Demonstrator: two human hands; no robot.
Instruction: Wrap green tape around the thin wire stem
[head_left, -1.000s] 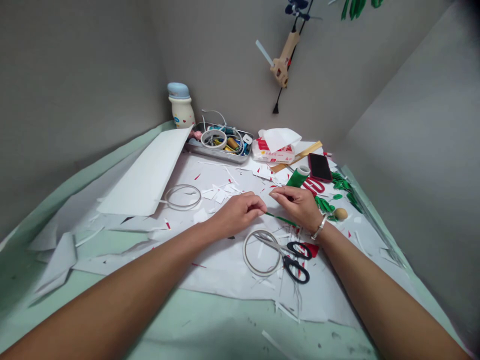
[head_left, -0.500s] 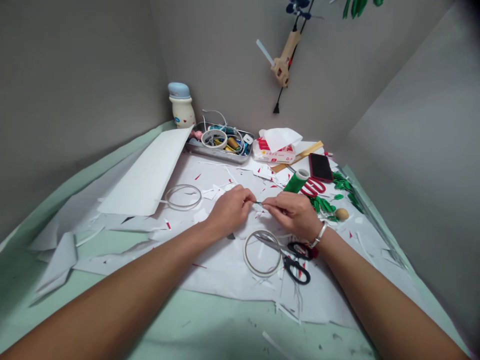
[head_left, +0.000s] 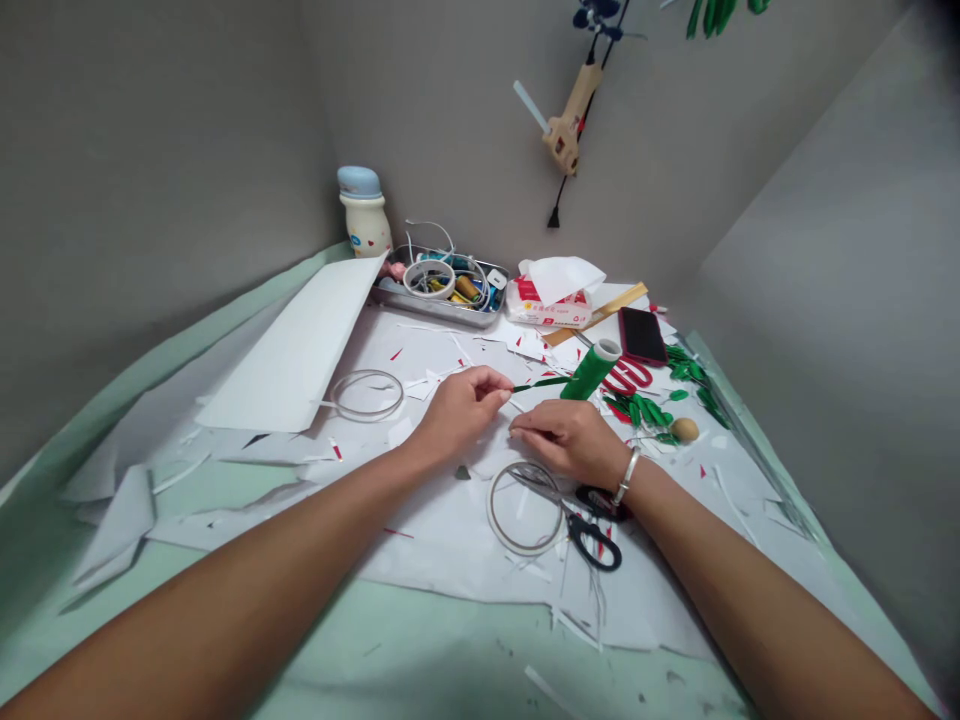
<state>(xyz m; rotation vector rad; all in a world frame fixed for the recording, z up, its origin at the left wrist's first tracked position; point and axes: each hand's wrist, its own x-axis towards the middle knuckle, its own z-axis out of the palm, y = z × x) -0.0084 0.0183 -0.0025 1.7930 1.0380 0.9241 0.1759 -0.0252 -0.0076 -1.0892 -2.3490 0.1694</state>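
– Hands have parted since the earlier frame: the right one has dropped back towards the wearer, and the thin green stem (head_left: 540, 384) now runs clear between them. What does the head view show?

– Left hand (head_left: 459, 415) at the stem's near end, thumb and forefinger pressed together in what looks like a pinch on it. The stem's long axis lies almost level across the view, running away from that grip to the roll of green tape (head_left: 590, 370), which it seems to reach.

– And the right hand (head_left: 566, 440)?

– Below the stem and apart from it, fingers curled and tips close together. Whether that grip holds anything, I cannot tell. The left hand is the nearer one to the stem.

– What sits around the roll?

– Red-handled scissors (head_left: 626, 377) just to its right, a phone (head_left: 641, 336) beyond it, and green paper leaves (head_left: 645, 410) nearer the wearer. Black-handled scissors (head_left: 594, 541) and a clear tape ring (head_left: 489, 508) lie on the near side of it, under the right wrist, on the scrap-strewn white paper (head_left: 420, 560) covering the surface.
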